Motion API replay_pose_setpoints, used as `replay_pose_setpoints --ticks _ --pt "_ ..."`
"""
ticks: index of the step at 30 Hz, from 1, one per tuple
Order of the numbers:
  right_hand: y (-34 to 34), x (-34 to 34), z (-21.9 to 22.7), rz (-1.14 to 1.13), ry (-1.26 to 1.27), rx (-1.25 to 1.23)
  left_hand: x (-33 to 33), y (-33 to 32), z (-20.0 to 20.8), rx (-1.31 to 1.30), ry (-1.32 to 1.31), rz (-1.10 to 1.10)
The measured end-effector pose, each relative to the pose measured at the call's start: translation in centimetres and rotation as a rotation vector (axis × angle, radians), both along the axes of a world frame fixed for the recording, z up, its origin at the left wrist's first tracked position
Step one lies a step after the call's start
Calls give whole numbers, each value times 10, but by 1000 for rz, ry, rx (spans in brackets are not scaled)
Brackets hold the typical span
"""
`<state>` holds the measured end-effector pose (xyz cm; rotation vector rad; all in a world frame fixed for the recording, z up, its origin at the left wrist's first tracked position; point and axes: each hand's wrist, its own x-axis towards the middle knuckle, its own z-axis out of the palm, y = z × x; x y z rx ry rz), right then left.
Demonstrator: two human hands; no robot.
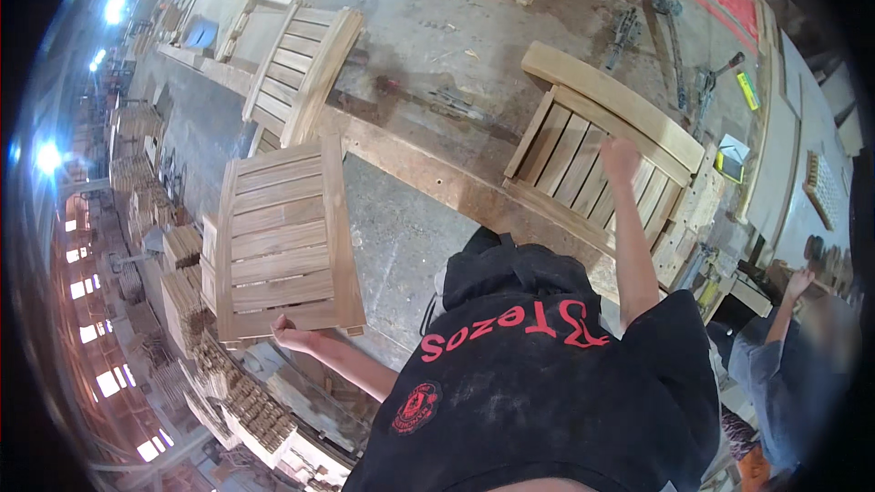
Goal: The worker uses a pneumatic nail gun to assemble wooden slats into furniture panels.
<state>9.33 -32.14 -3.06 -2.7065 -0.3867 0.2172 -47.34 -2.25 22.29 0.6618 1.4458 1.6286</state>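
One slatted wooden panel (278, 241) beside the workbench (437, 180), edge gripped by left hand (292, 335). Right hand (620, 159) at framed panel (567, 157) on bench; grip unclear. Step: apparently panel handling; lifting calls for level support.

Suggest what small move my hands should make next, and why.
Perhaps bring your right hand to the light-brown slatted wooden panel at left: only your left hand is at its edge, while the right is over another brown slatted wooden panel.

lamps (115, 8) glare upper left | windows (108, 384) bright | rim dark, bent
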Motion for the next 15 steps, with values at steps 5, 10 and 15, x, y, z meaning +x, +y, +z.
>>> replay_pose_setpoints --ticks 5,10,15 --pt "85 -43 2 123 271 28 3 9 -1 -1 86 12" --pt "130 -74 24 49 263 -73 -7 9 18 27 -60 67" --pt "133 -76 42 107 219 -112 -62 52 3 62 100 54"
